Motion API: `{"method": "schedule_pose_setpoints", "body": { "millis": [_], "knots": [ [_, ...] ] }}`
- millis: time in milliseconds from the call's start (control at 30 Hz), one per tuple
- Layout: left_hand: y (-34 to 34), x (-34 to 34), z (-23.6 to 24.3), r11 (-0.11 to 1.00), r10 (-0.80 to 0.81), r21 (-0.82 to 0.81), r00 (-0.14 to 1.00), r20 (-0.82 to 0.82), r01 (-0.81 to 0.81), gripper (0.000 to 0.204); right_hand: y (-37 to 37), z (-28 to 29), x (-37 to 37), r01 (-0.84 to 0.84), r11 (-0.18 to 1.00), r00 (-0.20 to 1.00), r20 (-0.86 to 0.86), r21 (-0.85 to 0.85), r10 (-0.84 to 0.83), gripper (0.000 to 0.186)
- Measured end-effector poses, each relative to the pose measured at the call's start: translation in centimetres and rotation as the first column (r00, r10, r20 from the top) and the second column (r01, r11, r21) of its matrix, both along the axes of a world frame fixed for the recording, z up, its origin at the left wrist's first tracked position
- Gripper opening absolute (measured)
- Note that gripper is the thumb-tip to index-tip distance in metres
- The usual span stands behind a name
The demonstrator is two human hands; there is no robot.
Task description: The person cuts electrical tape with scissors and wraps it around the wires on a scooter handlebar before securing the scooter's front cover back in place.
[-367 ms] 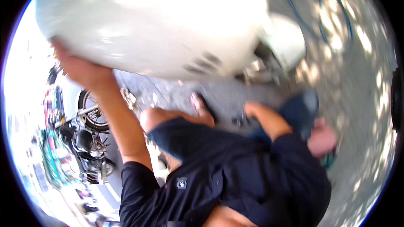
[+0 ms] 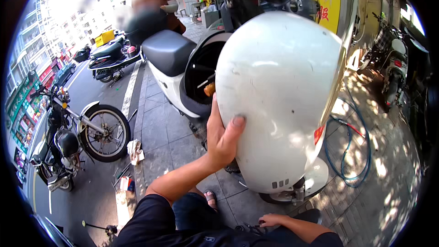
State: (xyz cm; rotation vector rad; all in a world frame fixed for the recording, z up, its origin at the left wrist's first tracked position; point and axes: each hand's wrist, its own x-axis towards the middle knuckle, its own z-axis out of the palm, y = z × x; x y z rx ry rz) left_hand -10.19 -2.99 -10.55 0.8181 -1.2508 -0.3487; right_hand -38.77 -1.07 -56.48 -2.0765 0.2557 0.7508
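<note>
My left hand grips the left edge of a large white scooter body panel, thumb pressed on its glossy face, holding it upright in front of me. Behind the panel stands a white scooter with a black seat and its side laid bare. My right hand is low at the frame's bottom, just above the paving beside my knee. Its fingers curl next to a thin dark object, and I cannot make out whether it holds that.
A blue hose loops on the paving to the right. A dark motorcycle is parked at the left kerb with a rag and small tools beside it. More scooters stand at the right, and a person is behind the white scooter.
My view has lifted from my lap to the street. The white panel, earlier overhead at the frame's top, now stands upright in the middle, still in my left hand. My right hand has dropped lower.
</note>
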Motion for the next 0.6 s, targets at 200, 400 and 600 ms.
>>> {"method": "schedule_pose_setpoints", "body": {
  "millis": [200,400,600],
  "knots": [
    [3.5,1.6,4.2,0.920,-0.274,0.290,0.962,0.001,0.262,0.057,-1.3,17.4,2.2,-0.012,0.998,1.000,0.007,-0.070,0.012,0.040],
    [6.5,5.1,9.1,0.554,-0.274,0.651,0.852,-0.446,0.519,0.037,3.0,31.6,9.1,0.101,0.969,0.989,0.131,-0.226,-0.072,0.035],
    [6.1,6.1,11.7,0.350,-0.244,0.754,0.831,-0.500,0.556,0.042,6.6,43.7,15.1,0.352,0.936,0.901,0.273,-0.008,-0.337,0.029]
  ]
}}
